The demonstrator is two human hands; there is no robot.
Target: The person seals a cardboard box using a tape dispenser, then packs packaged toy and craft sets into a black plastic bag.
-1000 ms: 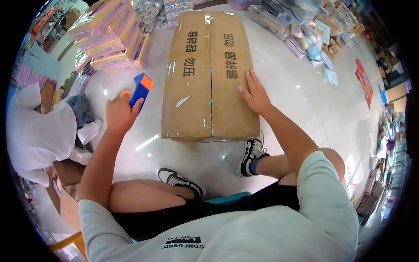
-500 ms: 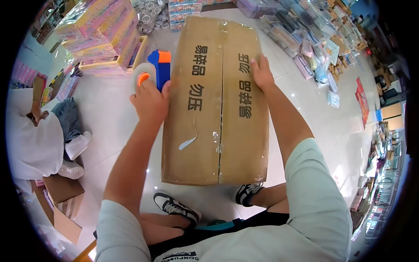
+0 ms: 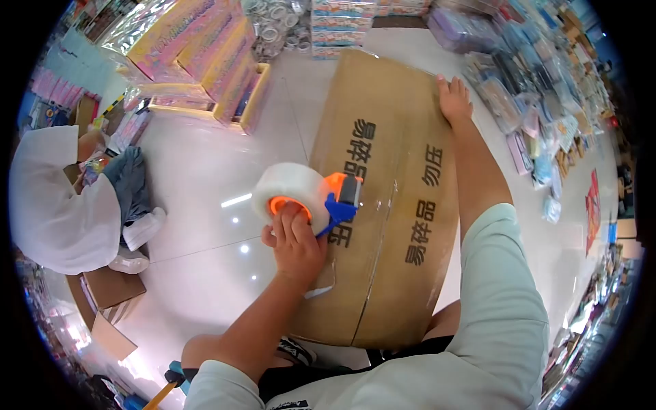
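A large brown cardboard box [image 3: 403,164] stands on the floor in front of my legs, printed with black Chinese characters. Clear tape runs along its middle seam, and a small loose white strip [image 3: 321,290] lies near its left side. My left hand [image 3: 298,247] grips a blue and orange tape dispenser [image 3: 339,209] with a big roll of clear tape, over the left part of the box. The dispenser covers some of the printing. At the far right edge of the box rests my right hand [image 3: 454,101], fingers stretched out and holding nothing.
Wrapped pink and yellow boxes [image 3: 198,55] are stacked at the far left. Plastic-packed goods [image 3: 506,89] are heaped at the right. A person in white [image 3: 61,205] sits at the left beside an opened carton [image 3: 113,290]. Rolls of tape [image 3: 270,31] lie at the back.
My left hand has brought the tape dispenser from beside the box to over its left part. The box now sits tilted and lower right in view. My right hand has shifted to its far corner.
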